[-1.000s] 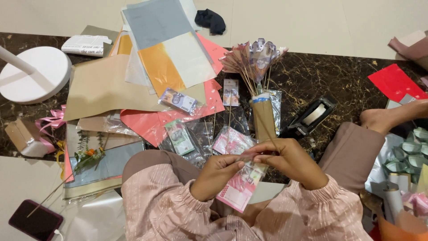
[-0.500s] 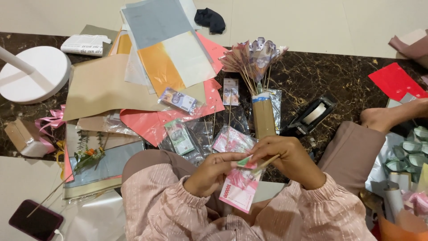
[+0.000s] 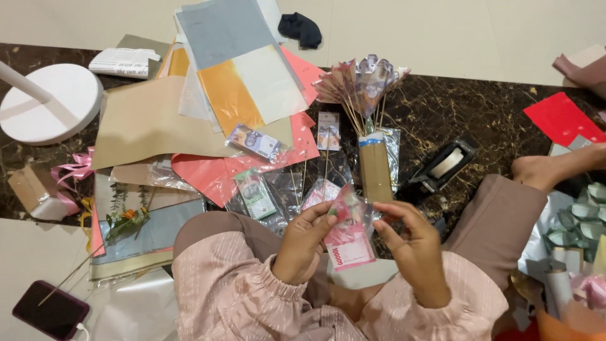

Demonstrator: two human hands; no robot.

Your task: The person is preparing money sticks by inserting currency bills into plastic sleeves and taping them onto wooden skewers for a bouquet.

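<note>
Since the frame half a second back, both hands have lifted slightly and the pink banknote now stands higher between them, its upper part folded over; nothing else on the floor has shifted. I log the scene from largest item down. Dark marble floor strip [image 3: 480, 113] runs across the view, with pale tile above and below it. Spread of paper sheets [image 3: 240, 82] in grey, orange, cream and red covers the left centre, on top of a large tan sheet [image 3: 145, 123]. White round lamp base [image 3: 53, 104] sits at far left. Cardboard tube [image 3: 375, 170] stands upright just beyond the hands, holding sticks topped with folded banknotes [image 3: 363, 79]. Black tape dispenser [image 3: 442, 165] lies right of the tube. Dark phone [image 3: 50, 311] rests at lower left with a cable attached. Loose green banknote [image 3: 255, 192] lies on clear wrap near the knee. Left hand [image 3: 306, 243] pinches the pink banknote [image 3: 347, 243] at its left edge with thumb and fingertips. Right hand [image 3: 413, 243] pinches the same note from the right side, fingers curled. Note is held in the air over the lap, between both hands, near the tube's base.
</note>
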